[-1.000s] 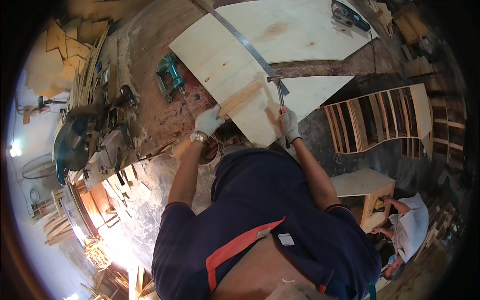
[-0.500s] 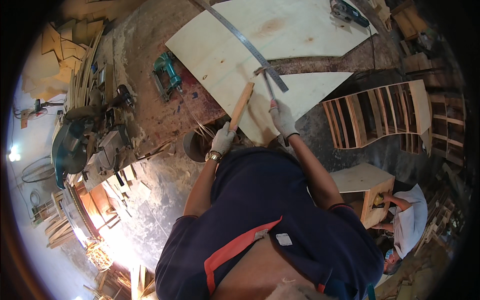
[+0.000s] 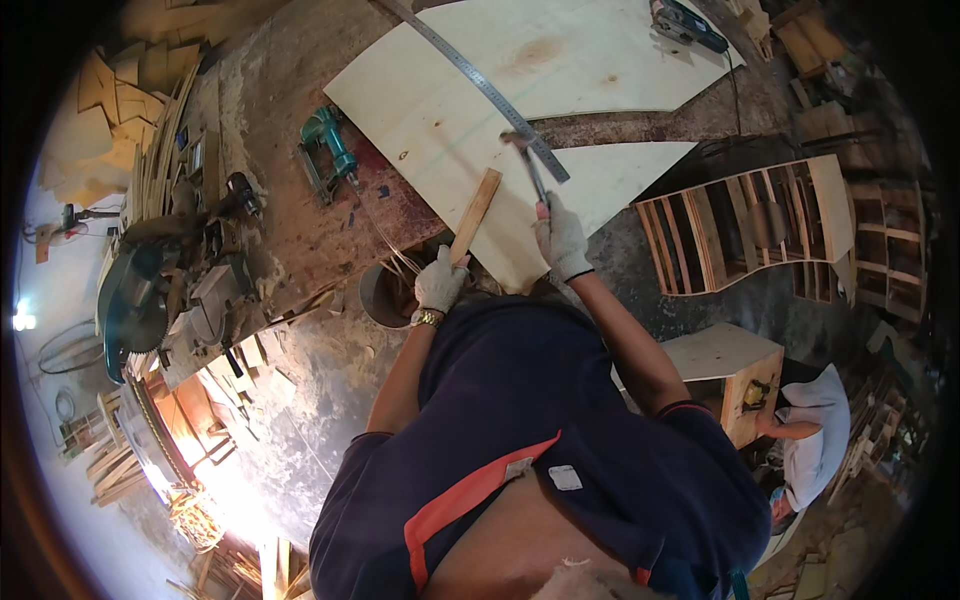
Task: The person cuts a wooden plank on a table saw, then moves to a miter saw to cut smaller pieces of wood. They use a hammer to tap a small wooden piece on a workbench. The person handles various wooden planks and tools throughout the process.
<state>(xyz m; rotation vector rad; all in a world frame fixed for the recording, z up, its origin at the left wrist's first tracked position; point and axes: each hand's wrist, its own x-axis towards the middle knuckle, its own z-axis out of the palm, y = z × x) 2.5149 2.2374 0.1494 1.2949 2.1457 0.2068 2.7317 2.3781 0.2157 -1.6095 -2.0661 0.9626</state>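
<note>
My left hand (image 3: pixel 439 281), in a pale work glove, is closed round the lower end of a short wooden strip (image 3: pixel 477 212), which tilts up and to the right. Its far end is over a light plywood sheet (image 3: pixel 385 120). In my gloved right hand (image 3: pixel 562 240) is a hammer (image 3: pixel 530 168), gripped by its handle, with the head pointing away from me above the plywood. A long metal ruler (image 3: pixel 480 84) lies across the sheet, its near end just right of the hammer head.
A teal nail gun (image 3: pixel 327 146) lies on the worn bench (image 3: pixel 270 110) at left; a mitre saw (image 3: pixel 135 300) stands farther left. A jigsaw (image 3: pixel 688 27) rests at far right. Slatted wooden frames (image 3: pixel 745 225) stand at right. A co-worker (image 3: pixel 815 425) handles a wooden box (image 3: pixel 715 355) at lower right.
The wooden strip has turned slightly, showing more of its broad face. The hammer head has shifted slightly. At right, the co-worker's hand has moved on the box.
</note>
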